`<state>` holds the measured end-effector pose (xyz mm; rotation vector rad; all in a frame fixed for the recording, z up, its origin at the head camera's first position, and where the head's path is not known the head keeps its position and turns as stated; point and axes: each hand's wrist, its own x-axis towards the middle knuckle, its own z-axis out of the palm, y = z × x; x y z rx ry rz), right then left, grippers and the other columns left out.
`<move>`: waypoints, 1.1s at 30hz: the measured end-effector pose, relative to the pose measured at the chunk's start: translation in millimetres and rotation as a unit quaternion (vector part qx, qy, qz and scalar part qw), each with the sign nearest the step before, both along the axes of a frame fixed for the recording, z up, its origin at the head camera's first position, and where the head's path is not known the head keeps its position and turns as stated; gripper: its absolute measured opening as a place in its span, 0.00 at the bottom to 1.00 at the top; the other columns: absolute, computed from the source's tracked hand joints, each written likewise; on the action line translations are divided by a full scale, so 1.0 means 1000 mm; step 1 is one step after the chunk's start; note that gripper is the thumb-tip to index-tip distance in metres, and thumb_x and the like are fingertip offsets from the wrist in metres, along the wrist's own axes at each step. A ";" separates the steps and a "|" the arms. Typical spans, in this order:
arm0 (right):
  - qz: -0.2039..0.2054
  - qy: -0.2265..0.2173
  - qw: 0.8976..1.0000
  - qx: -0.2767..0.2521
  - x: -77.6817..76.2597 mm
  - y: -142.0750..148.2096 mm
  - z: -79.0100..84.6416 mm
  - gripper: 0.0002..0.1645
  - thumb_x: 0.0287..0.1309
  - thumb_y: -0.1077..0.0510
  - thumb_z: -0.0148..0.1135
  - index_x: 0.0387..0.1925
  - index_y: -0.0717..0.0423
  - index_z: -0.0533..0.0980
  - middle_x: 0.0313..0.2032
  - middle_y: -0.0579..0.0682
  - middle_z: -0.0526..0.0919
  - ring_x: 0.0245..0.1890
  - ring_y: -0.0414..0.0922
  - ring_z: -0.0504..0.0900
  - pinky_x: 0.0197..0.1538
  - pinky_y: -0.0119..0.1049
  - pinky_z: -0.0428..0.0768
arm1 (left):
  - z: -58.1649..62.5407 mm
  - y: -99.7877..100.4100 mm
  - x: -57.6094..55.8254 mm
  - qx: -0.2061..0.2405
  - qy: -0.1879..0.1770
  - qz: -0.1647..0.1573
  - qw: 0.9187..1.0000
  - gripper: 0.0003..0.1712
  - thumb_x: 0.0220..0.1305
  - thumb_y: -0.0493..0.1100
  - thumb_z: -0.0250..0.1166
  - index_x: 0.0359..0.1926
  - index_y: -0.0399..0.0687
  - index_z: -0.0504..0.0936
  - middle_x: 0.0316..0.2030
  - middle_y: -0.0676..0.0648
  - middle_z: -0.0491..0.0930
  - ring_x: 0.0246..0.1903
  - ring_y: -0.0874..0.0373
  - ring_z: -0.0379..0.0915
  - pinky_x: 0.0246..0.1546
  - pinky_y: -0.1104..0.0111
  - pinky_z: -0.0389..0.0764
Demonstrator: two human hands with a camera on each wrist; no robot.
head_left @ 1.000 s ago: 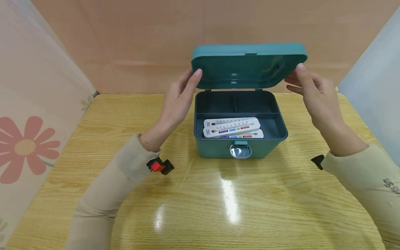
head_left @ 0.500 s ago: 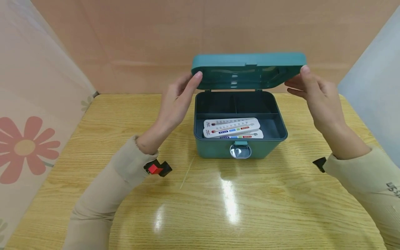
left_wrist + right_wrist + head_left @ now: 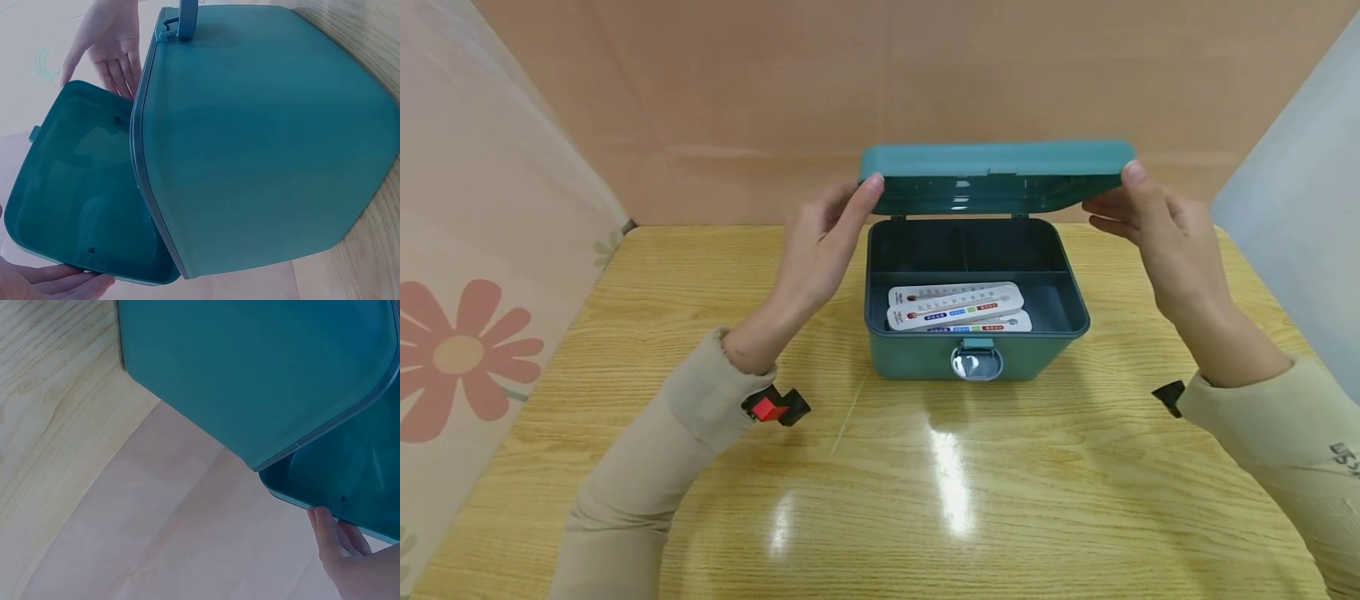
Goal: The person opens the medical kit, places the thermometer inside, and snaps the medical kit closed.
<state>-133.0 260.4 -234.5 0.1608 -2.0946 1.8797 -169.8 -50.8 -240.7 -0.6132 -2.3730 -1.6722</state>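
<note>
A teal storage box [image 3: 958,358] stands on the table, its lid [image 3: 1000,158] hinged at the back and tilted partly up over it. My left hand [image 3: 820,250] holds the lid's left side, thumb at the front rim and fingers along the outside. At the right corner, my right hand [image 3: 1176,242] holds the lid the same way, thumb on the edge. Several white thermometers [image 3: 955,307] lie stacked in the front compartment. In the left wrist view, both hands flank the lid's underside [image 3: 94,175]. The right wrist view has fingertips [image 3: 322,519] against the lid's edge.
Two compartments [image 3: 917,246] lie behind a divider inside the box. A clear latch [image 3: 977,364] hangs at its front. The wooden table [image 3: 1037,500] extends toward me, and a peach backdrop [image 3: 737,108] rises behind it.
The lid has swung forward and down, showing less of its underside. Both hands have moved with it, the right one slightly lower. The box and thermometers have stayed put.
</note>
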 end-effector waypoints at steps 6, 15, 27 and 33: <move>0.003 0.003 1.000 0.003 0.002 0.001 -0.001 0.21 0.68 0.50 0.52 0.51 0.60 0.79 0.40 0.47 0.86 0.42 0.39 0.83 0.46 0.22 0.78 | 0.001 0.000 0.000 -0.008 -0.004 0.007 1.000 0.26 0.69 0.54 0.52 0.59 0.44 0.77 0.51 0.44 0.82 0.41 0.56 0.74 0.42 0.65 0.72; -0.005 0.001 1.000 -0.003 0.002 0.003 -0.004 0.15 0.66 0.53 0.56 0.41 0.60 0.82 0.37 0.47 0.86 0.39 0.38 0.85 0.44 0.22 0.79 | 0.000 -0.001 0.002 -0.025 0.002 0.013 1.000 0.25 0.68 0.55 0.53 0.54 0.43 0.81 0.36 0.44 0.81 0.33 0.55 0.70 0.34 0.67 0.68; -0.021 -0.021 0.999 0.039 0.006 0.004 -0.004 0.12 0.64 0.54 0.57 0.39 0.54 0.84 0.34 0.41 0.88 0.35 0.34 0.86 0.44 0.21 0.78 | -0.001 -0.002 0.005 -0.027 -0.013 0.017 0.999 0.25 0.67 0.55 0.56 0.56 0.44 0.80 0.49 0.47 0.83 0.47 0.57 0.78 0.50 0.65 0.76; -0.051 -0.028 0.992 0.111 0.010 0.004 -0.004 0.12 0.65 0.53 0.56 0.39 0.50 0.84 0.34 0.36 0.87 0.35 0.31 0.85 0.46 0.21 0.77 | -0.002 -0.003 0.008 -0.044 -0.023 0.017 0.999 0.28 0.66 0.57 0.57 0.58 0.44 0.78 0.51 0.48 0.82 0.49 0.59 0.78 0.53 0.64 0.76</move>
